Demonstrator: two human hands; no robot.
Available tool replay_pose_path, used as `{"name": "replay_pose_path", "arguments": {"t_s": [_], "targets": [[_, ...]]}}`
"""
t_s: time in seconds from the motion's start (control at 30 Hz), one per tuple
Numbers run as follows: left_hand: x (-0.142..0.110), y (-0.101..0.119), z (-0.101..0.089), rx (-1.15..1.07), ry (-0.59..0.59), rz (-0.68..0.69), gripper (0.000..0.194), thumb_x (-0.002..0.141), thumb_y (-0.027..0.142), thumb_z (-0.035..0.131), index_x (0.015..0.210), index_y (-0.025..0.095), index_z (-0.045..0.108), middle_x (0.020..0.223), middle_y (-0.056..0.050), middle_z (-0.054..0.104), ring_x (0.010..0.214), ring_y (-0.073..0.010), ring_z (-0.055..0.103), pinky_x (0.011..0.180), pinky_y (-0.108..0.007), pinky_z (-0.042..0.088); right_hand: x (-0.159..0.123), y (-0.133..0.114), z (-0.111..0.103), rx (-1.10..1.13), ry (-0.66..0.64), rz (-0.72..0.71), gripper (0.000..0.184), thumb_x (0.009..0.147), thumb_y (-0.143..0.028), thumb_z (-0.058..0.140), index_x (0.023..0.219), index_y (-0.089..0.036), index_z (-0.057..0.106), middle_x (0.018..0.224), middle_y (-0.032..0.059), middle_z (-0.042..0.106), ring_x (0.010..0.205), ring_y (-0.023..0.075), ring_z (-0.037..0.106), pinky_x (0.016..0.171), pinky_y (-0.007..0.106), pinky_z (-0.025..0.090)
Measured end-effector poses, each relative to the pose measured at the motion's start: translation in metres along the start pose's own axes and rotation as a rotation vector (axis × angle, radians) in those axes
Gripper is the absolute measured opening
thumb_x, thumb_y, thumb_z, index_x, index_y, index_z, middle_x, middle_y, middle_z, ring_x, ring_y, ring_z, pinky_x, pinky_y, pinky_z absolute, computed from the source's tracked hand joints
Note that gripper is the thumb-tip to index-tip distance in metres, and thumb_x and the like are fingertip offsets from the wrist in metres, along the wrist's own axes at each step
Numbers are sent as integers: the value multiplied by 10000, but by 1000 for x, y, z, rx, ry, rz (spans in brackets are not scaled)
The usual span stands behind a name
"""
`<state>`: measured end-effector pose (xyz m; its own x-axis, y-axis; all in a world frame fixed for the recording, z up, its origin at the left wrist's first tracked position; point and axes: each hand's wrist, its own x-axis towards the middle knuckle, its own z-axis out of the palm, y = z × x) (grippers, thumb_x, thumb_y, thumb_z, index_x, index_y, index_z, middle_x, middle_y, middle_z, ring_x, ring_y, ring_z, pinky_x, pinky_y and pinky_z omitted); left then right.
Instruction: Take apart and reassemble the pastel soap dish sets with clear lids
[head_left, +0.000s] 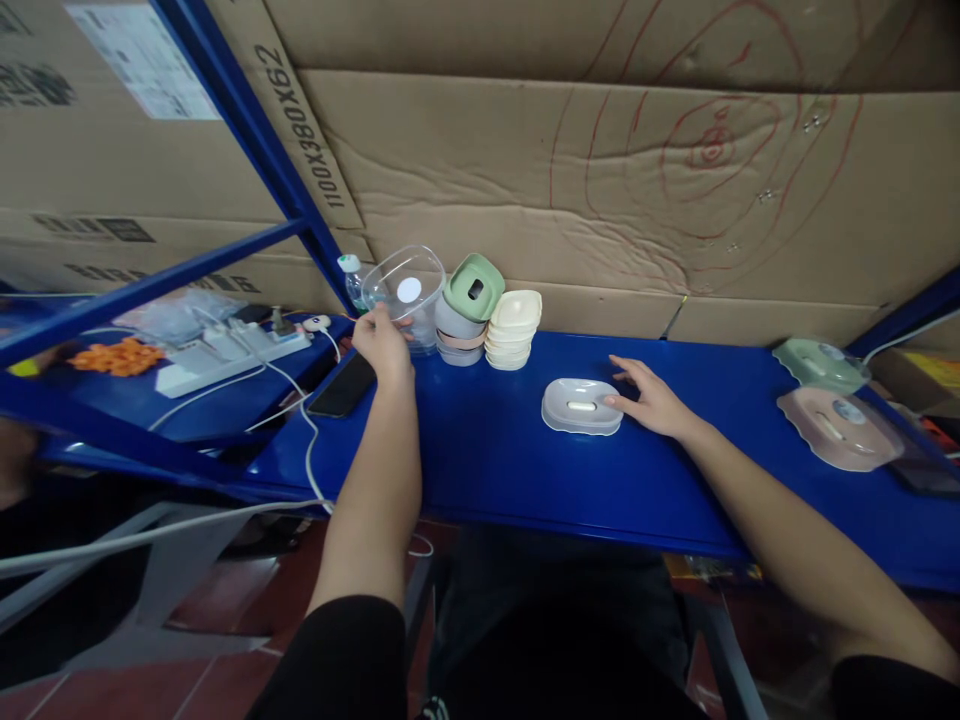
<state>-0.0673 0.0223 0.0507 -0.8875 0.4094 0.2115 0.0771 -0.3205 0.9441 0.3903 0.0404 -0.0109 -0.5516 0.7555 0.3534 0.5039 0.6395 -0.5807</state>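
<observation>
My left hand [385, 343] is closed on the rim of a clear plastic cover [420, 270] with a round white sticker. The cover is tilted above a stack of similar clear ones at the back of the blue table. My right hand [652, 400] has its fingers apart, its thumb at the right edge of a light grey soap dish [564, 393] with a white oblong piece in its middle. Beside the clear stack stand a green dish [489, 278], tilted on a pile of grey and pink dishes [460, 341], and a stack of cream trays [513, 335].
A black phone [343, 390] lies below my left hand, near a small bottle [351, 280]. White cables and a power strip [232, 355] are at the left, beyond blue frame bars. Green [814, 365] and pink covered dishes [832, 425] sit at the right. Cardboard [480, 170] walls the back.
</observation>
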Motion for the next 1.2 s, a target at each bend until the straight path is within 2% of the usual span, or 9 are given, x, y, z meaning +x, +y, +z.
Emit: {"name": "replay_pose_path", "arguments": {"t_s": [0.1,0.33,0.5,0.73,0.83,0.97,1.03,1.13,1.2], "targets": [[-3,1,2,-27,12,-13,167,1021,296,552,894,198,505,668,32,641,535,-110,631,485,-211,376,0,-1,-1,-1,-16,12,831,931,-696,676,1623,-294,453,1560,179,541,1256,388,699,1100,646,553],[-3,1,2,-74,56,13,182,1042,334,569,974,179,502,744,-2,695,572,-116,662,479,-210,410,0,0,-1,3,-48,28,824,929,-693,680,1616,-291,467,1550,178,565,1279,393,692,1117,651,541],[-3,-5,5,-49,15,6,228,1027,344,623,1091,147,528,832,-48,737,693,-155,736,507,-211,470,0,0,0,8,-43,28,814,929,-701,674,1610,-301,477,1540,176,579,1278,400,695,1116,668,535],[-7,-15,7,-15,-70,-12,440,1013,376,623,1350,101,559,873,-78,760,563,-148,671,501,-252,441,0,1,-4,25,-88,3,802,938,-693,674,1613,-311,472,1531,169,602,1348,401,656,1151,674,506],[-8,-15,8,-12,-53,18,467,1009,331,609,1410,107,525,829,-44,730,548,-137,632,520,-253,435,-1,0,-7,-1,-139,-29,945,842,-714,777,1632,-312,450,1566,169,583,1431,426,584,1190,687,459],[-20,-8,10,-9,4,145,340,1042,319,522,1330,138,541,712,28,635,546,-126,576,603,-252,470,-2,-4,-9,-76,-231,-56,1209,647,-728,919,1662,-315,409,1621,175,537,1466,482,526,1186,744,421],[-35,-4,11,-14,-10,266,273,1048,316,506,1258,154,571,690,42,587,607,-137,609,695,-268,509,-2,-6,-9,-104,-241,-50,1232,642,-722,923,1673,-310,391,1611,179,549,1446,486,541,1163,757,432],[-65,1,12,18,-135,409,238,1029,369,560,1139,173,639,734,27,576,639,-138,622,730,-286,517,-2,-7,-8,-132,-211,-38,1140,693,-692,903,1650,-284,436,1587,182,575,1420,467,570,1153,737,450],[-86,2,12,70,-291,509,257,978,429,642,1046,184,686,754,14,602,629,-136,612,707,-291,511,-2,-6,-7,-145,-191,-44,1057,709,-666,901,1607,-279,498,1566,172,598,1421,455,574,1165,718,448]]}}
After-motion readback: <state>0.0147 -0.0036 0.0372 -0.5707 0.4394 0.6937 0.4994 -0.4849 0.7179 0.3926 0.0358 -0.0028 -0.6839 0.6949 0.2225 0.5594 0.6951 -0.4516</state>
